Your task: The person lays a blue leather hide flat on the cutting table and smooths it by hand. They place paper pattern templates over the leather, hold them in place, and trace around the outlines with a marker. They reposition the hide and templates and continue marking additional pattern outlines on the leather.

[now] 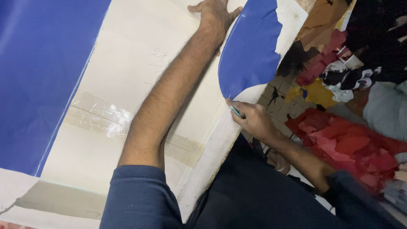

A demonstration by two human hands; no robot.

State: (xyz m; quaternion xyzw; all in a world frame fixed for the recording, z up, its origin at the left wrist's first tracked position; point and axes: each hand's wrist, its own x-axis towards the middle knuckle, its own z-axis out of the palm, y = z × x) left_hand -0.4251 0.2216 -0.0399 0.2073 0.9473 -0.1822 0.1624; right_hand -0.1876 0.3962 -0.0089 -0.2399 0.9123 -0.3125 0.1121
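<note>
A large smooth blue sheet (34, 80) is spread at the left over a taped cream board (127, 76). The left hand (214, 15) is pressed flat, fingers spread, beside a curved glossy blue piece (250, 46). A small teal tool (235, 112) is gripped by the right hand (252, 118) at that piece's lower tip. Red scraps (347, 148) are heaped on the floor.

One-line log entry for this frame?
left hand: flat on blue sheet | right hand: holds small blade tool at sheet's lower tip | surface: white table
</note>
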